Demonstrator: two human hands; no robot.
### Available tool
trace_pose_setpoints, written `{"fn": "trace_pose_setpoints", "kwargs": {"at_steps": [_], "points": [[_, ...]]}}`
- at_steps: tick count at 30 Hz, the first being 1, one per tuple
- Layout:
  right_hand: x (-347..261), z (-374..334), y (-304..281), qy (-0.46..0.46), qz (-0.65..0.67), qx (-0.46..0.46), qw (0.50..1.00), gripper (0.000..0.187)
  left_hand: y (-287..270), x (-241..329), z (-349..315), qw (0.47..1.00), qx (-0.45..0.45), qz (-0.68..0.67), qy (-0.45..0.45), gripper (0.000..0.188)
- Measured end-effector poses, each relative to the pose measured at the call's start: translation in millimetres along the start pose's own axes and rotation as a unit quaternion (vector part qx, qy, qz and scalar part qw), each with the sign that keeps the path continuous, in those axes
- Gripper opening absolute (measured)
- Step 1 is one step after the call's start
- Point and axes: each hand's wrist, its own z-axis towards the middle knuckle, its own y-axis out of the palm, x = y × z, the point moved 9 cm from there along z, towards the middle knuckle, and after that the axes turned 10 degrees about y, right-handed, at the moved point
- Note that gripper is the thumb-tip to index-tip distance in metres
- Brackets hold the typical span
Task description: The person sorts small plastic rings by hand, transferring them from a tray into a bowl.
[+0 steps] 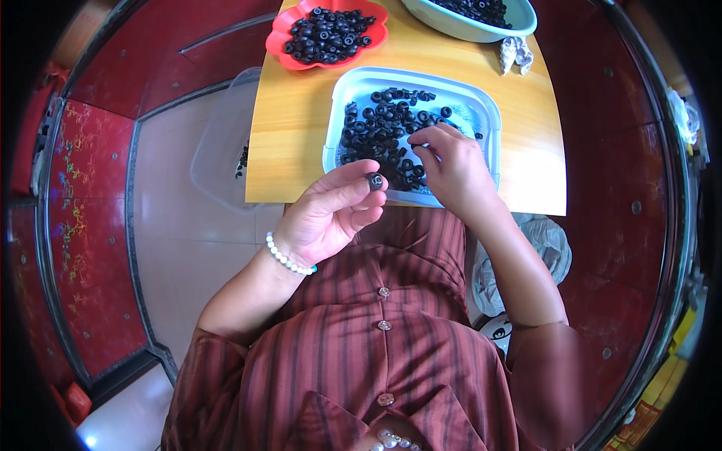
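My left hand (327, 210) is raised just off the near left edge of a white-and-blue tray. Between its thumb and fingers is a small round black part (376, 181) with a pale ring mark on its face. Over the tray, my right hand (460, 167) has its thumb and index finger pinched together on a small black piece, mostly covered by the fingertips. Below it, many loose black ring-shaped parts (376, 124) lie in the plastic tray (492, 113), some showing open centres.
A red scalloped bowl (277, 39) heaped with black parts stands at the far left of the wooden table (293, 120). At the far right are a pale green basin (451, 27) with more parts and a crumpled grey-white item (517, 55). A clear bin (214, 154) sits left, below table height.
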Motion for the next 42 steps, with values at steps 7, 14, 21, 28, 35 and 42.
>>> {"fn": "trace_pose_setpoints", "kwargs": {"at_steps": [7, 14, 21, 28, 35, 42], "points": [[-20.5, -39.3, -14.0, 0.210, 0.474, -0.153, 0.842, 0.014, 26.7, -7.7, -4.0, 0.999, -0.038, -0.011, -0.001, 0.030], [-27.4, -52.9, -14.6, 0.196, 0.577, -0.177, 0.773, 0.012, 43.3, -12.6, -10.6, 0.998, -0.053, 0.012, -0.007, 0.029], [-31.4, -54.5, -16.0, 0.194, 0.547, -0.172, 0.796, 0.011, 47.8, -7.2, -15.4, 0.995, -0.053, 0.078, 0.018, 0.029], [-36.8, -53.8, -19.3, 0.173, 0.532, -0.164, 0.813, 0.011, 47.3, 0.9, -17.0, 0.981, -0.017, 0.180, 0.066, 0.027], [-40.2, -62.8, 1.5, 0.217, 0.663, -0.215, 0.684, 0.012, 56.2, 9.7, -19.4, 0.958, -0.037, 0.247, 0.139, 0.025], [-35.9, -79.4, 34.5, 0.247, 0.763, -0.298, 0.518, 0.019, 67.6, 21.9, -19.9, 0.877, -0.111, 0.393, 0.254, 0.022]]}}
